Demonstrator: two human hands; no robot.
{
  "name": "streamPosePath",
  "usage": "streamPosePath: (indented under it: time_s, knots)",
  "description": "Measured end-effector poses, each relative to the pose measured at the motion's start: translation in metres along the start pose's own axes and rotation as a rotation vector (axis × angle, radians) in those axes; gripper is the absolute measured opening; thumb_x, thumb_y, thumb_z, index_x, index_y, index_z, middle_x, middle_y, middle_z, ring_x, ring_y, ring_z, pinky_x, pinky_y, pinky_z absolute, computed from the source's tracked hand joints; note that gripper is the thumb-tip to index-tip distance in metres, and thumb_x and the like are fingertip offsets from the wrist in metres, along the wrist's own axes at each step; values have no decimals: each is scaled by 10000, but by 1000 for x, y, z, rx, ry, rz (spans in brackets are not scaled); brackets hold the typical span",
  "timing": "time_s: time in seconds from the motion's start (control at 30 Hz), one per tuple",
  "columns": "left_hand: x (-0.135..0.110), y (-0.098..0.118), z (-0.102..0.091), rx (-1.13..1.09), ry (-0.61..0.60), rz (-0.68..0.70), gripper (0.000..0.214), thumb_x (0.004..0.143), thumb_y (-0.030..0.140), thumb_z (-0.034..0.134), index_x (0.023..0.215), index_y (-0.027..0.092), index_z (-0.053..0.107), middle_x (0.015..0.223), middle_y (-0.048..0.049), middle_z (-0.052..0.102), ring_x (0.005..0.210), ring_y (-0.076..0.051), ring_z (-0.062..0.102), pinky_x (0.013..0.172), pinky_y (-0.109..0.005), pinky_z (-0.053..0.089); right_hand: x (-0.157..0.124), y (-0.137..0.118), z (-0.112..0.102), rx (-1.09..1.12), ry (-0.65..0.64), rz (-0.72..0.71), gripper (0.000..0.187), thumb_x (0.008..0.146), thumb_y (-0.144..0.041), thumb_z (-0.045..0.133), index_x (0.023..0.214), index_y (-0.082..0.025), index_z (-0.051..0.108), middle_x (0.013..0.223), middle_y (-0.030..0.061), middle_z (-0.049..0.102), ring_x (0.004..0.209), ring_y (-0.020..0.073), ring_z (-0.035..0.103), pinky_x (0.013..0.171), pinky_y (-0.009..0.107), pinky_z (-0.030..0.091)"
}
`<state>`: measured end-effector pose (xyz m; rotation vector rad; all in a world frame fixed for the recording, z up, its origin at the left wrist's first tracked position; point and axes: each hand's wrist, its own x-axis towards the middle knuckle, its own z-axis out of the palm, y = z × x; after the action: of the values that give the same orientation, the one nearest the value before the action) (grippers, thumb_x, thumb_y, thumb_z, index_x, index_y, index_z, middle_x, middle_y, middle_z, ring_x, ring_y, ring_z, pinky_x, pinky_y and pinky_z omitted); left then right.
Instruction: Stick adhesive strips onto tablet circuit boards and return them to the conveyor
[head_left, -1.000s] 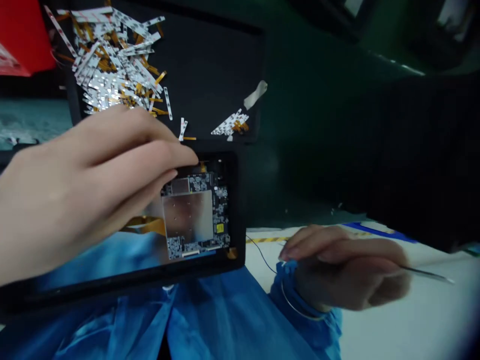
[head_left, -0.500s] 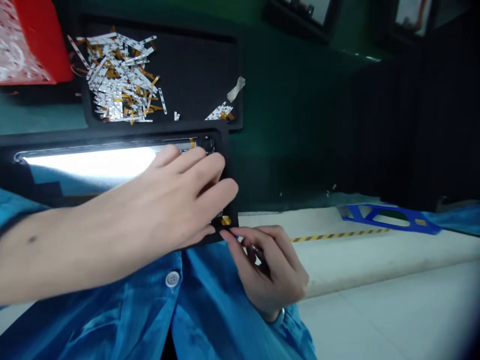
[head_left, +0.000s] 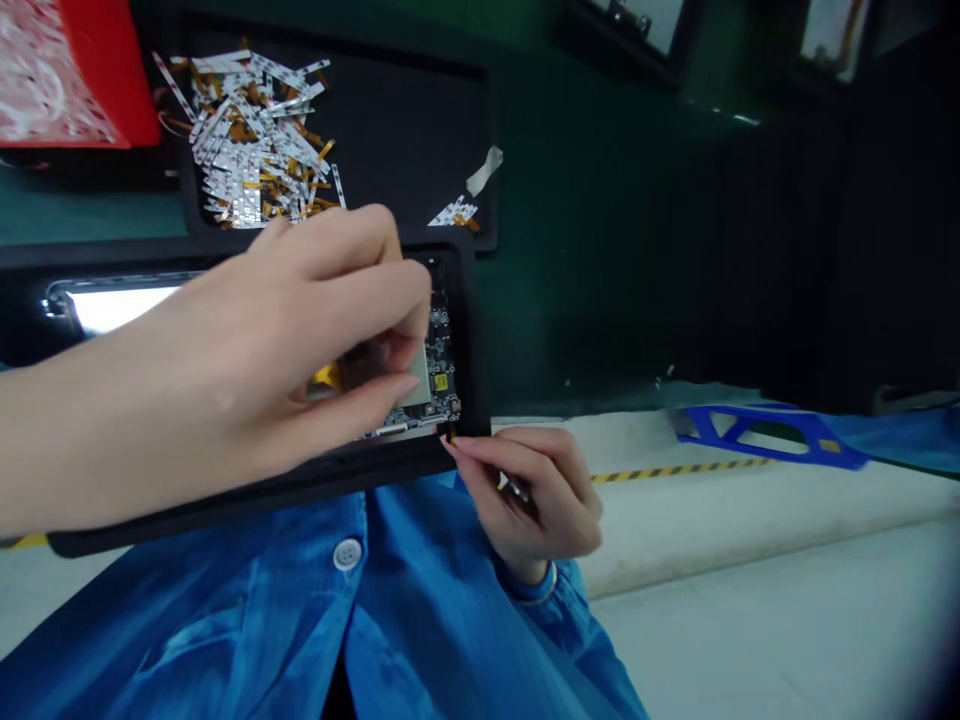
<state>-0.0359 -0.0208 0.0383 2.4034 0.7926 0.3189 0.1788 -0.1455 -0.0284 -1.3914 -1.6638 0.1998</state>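
Observation:
My left hand [head_left: 300,320] reaches in from the left over a black-framed device [head_left: 262,492], with thumb and fingers pinched on a small amber flex strip [head_left: 327,376] above the circuit board [head_left: 439,375]. The hand hides most of the board, and only its right edge shows, with a small yellow chip. My right hand [head_left: 525,495] sits at the frame's lower edge, fingertip touching it. That hand is shut on slim metal tweezers [head_left: 517,490], which are mostly hidden in the fingers.
A black tray [head_left: 405,110] holds a heap of silver-backed strips with amber flex tails, plus a smaller pile at its right. A red box [head_left: 105,70] stands at top left. A blue bracket [head_left: 765,435] and yellow-black tape [head_left: 675,472] lie on the pale bench. My blue sleeve [head_left: 225,620] fills the bottom.
My left hand has come back over the board and pinches near its middle. My right hand has moved left from the open bench to the frame's lower edge, and the tweezers now lie within its fingers.

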Motion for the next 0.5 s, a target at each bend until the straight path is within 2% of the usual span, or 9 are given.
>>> streamPosePath:
  time_s: [0.13, 0.27, 0.33, 0.43, 0.5]
  knots:
    - [-12, -10, 1, -35, 7, -67, 233, 1064, 361, 418, 1005, 192, 567, 1003, -6, 477, 819, -94, 488, 680, -220, 413, 9, 17, -13, -31, -182, -263, 257, 810, -35, 774, 991, -218, 777, 788, -27, 692, 633, 105, 641, 567, 235, 588]
    - [-16, -15, 7, -40, 41, -67, 237, 1059, 344, 411, 975, 187, 568, 987, -16, 501, 808, -102, 484, 632, -210, 414, 22, 25, -23, -31, -338, -388, 156, 899, -98, 717, 1024, -175, 767, 822, -20, 704, 643, 94, 640, 556, 239, 583]
    - [-17, -13, 8, -8, 27, -73, 261, 1069, 351, 372, 996, 182, 557, 990, -12, 486, 811, -101, 480, 704, -240, 455, 28, 25, -24, -28, -363, -451, 125, 931, -107, 675, 1019, -140, 758, 791, -17, 692, 608, 89, 614, 529, 250, 570]
    - [-16, -10, 8, 36, -24, -100, 290, 1076, 373, 319, 1027, 181, 531, 999, 1, 434, 808, -91, 465, 874, -379, 515, 34, 22, -22, -30, -375, -505, 111, 939, -99, 654, 994, -95, 749, 746, -9, 672, 571, 88, 592, 516, 256, 569]
    - [-15, -9, 9, 44, -22, -101, 283, 1074, 365, 313, 1014, 182, 520, 998, 4, 421, 805, -85, 465, 929, -450, 517, 36, 20, -21, -33, -378, -500, 95, 927, -98, 668, 976, -89, 749, 735, -5, 670, 564, 90, 598, 519, 256, 577]
